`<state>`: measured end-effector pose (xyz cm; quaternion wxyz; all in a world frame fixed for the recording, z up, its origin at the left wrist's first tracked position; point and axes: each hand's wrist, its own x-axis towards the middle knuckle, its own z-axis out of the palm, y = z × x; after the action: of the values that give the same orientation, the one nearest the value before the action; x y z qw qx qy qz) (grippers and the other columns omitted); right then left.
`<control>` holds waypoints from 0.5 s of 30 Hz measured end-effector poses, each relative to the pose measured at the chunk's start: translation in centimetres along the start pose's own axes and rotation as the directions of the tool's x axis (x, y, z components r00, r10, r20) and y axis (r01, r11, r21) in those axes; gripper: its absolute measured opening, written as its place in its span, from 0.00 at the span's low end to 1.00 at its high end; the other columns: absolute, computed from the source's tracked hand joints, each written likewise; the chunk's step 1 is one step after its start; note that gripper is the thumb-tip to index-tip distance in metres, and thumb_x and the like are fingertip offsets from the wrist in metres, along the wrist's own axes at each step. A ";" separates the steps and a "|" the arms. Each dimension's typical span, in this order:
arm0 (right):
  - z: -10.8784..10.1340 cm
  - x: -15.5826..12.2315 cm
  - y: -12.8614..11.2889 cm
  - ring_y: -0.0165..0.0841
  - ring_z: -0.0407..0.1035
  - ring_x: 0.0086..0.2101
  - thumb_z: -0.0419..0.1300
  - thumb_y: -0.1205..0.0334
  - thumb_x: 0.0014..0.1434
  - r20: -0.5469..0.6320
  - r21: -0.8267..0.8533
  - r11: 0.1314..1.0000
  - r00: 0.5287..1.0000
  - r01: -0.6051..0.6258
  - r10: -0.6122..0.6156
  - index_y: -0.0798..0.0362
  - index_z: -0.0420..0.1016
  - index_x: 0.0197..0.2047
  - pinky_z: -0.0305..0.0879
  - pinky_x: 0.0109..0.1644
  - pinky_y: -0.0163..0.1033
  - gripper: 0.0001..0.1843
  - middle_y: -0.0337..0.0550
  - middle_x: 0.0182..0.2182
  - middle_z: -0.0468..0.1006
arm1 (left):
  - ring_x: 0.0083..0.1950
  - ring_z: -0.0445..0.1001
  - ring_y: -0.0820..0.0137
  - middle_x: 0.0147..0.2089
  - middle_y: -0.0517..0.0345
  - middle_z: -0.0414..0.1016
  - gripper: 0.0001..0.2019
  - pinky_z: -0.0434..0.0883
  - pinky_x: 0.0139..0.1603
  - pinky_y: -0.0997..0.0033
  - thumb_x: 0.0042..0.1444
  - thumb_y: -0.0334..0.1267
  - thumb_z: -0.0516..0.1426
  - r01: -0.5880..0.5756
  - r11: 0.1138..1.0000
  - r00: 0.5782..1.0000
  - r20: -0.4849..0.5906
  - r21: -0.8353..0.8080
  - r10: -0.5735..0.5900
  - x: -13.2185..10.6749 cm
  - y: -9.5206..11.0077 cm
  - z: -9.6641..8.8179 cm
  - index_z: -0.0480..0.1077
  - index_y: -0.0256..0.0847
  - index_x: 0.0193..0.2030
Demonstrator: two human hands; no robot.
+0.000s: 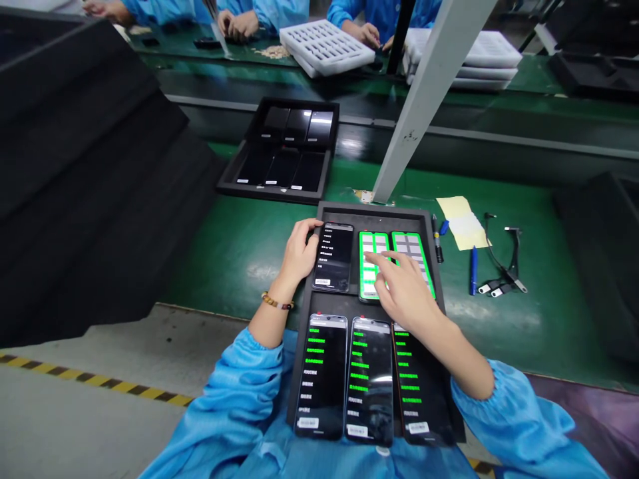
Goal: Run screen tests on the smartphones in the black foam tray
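Observation:
My left hand (pixel 301 251) is at the left rim of a black tray (pixel 377 214), its fingers curled on the edge beside a phone (pixel 333 258) showing a white text list. Over the tray's upper right, my right hand (pixel 403 287) is open, its index fingertip at the screen of a phone (pixel 368 273) with a green-bordered grid. Another green-grid phone (pixel 413 249) lies partly under that hand. Along the tray's near side are a left phone (pixel 321 376), a middle phone (pixel 370 379) and a right phone (pixel 417 386), with green and white text lines on dark screens.
A second black tray (pixel 276 195) with several dark-screened phones lies farther back. Black stacked trays (pixel 84 179) rise at left, and a grey post (pixel 424 100) slants behind my tray. A pen (pixel 473 271), cables (pixel 512 266) and yellow paper (pixel 452 209) lie right. Co-workers' hands (pixel 239 25) are across.

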<state>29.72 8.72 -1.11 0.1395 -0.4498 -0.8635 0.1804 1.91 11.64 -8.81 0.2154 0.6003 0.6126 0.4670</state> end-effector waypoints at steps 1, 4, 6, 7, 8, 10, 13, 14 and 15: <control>-0.2 -0.2 0.3 0.54 0.66 0.64 0.48 0.67 0.73 -0.014 -0.019 0.999 1.000 -0.027 0.027 0.51 0.69 0.71 0.61 0.67 0.63 0.27 0.50 0.57 0.84 | 0.63 0.76 0.60 0.59 0.51 0.77 0.15 0.71 0.70 0.53 0.68 0.32 0.52 -0.001 1.000 1.000 -0.002 0.001 0.001 0.0 0.0 0.0 0.74 0.45 0.57; -0.9 -1.0 1.5 0.52 0.68 0.61 0.48 0.67 0.72 -0.060 -0.044 0.994 0.993 -0.104 0.101 0.51 0.69 0.70 0.62 0.66 0.62 0.26 0.48 0.58 0.84 | 0.63 0.76 0.60 0.59 0.51 0.77 0.15 0.72 0.70 0.53 0.68 0.31 0.52 -0.006 1.000 1.000 0.001 0.010 0.006 0.0 0.0 0.0 0.74 0.45 0.57; -0.9 -1.1 1.7 0.52 0.67 0.62 0.48 0.67 0.72 -0.061 -0.038 0.993 0.993 -0.108 0.105 0.52 0.69 0.70 0.61 0.67 0.62 0.26 0.48 0.57 0.84 | 0.63 0.76 0.60 0.59 0.51 0.77 0.15 0.72 0.70 0.53 0.68 0.31 0.52 -0.010 1.000 1.000 0.002 0.012 0.010 0.0 -0.1 0.0 0.74 0.45 0.57; -0.7 -0.8 1.6 0.52 0.67 0.62 0.48 0.66 0.72 -0.049 -0.030 0.995 0.995 -0.093 0.091 0.52 0.69 0.70 0.62 0.66 0.63 0.26 0.48 0.58 0.84 | 0.63 0.76 0.60 0.59 0.51 0.77 0.15 0.72 0.70 0.53 0.68 0.31 0.52 -0.011 1.000 1.000 0.001 0.010 0.011 0.0 -0.1 0.0 0.74 0.45 0.57; -0.4 -0.4 1.3 0.53 0.66 0.63 0.48 0.66 0.72 -0.031 -0.017 0.997 0.997 -0.070 0.070 0.52 0.69 0.71 0.62 0.66 0.62 0.27 0.49 0.58 0.84 | 0.63 0.76 0.60 0.59 0.51 0.77 0.15 0.72 0.70 0.53 0.68 0.31 0.52 -0.012 1.000 1.000 0.000 0.008 0.012 0.0 -0.1 0.1 0.74 0.45 0.57; 0.2 0.6 0.6 0.53 0.64 0.65 0.48 0.66 0.72 0.005 0.015 1.000 1.000 -0.023 0.023 0.52 0.68 0.72 0.61 0.67 0.62 0.28 0.50 0.58 0.84 | 0.62 0.76 0.60 0.59 0.51 0.77 0.15 0.72 0.69 0.53 0.68 0.31 0.52 -0.010 1.000 1.000 -0.002 0.004 0.010 0.0 -0.1 0.1 0.74 0.45 0.57; 0.5 1.5 0.2 0.53 0.63 0.67 0.47 0.67 0.72 0.026 0.020 1.000 1.000 0.003 -0.003 0.52 0.67 0.73 0.60 0.68 0.61 0.29 0.49 0.59 0.84 | 0.62 0.76 0.59 0.59 0.51 0.77 0.15 0.72 0.69 0.53 0.68 0.31 0.52 0.000 1.000 1.000 -0.002 0.001 0.000 0.0 0.0 0.0 0.74 0.45 0.57; 0.4 1.5 0.4 0.54 0.64 0.66 0.47 0.67 0.72 0.016 0.003 1.000 1.000 -0.008 0.008 0.52 0.67 0.73 0.61 0.68 0.62 0.28 0.49 0.59 0.83 | 0.62 0.76 0.59 0.59 0.51 0.77 0.15 0.72 0.69 0.53 0.68 0.31 0.52 0.002 1.000 1.000 -0.001 0.000 -0.002 0.0 0.0 0.0 0.74 0.45 0.57; 0.2 1.3 0.7 0.54 0.65 0.65 0.48 0.66 0.72 -0.003 -0.015 1.000 1.000 -0.025 0.025 0.51 0.68 0.72 0.61 0.67 0.62 0.28 0.49 0.60 0.83 | 0.62 0.76 0.59 0.59 0.51 0.77 0.15 0.72 0.69 0.53 0.68 0.31 0.52 0.003 1.000 1.000 0.002 -0.001 -0.003 0.0 0.0 0.0 0.74 0.45 0.57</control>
<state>29.38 10.14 -1.48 0.1350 -0.4618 -0.8590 0.1752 1.89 11.66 -8.85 0.2170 0.5997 0.6128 0.4666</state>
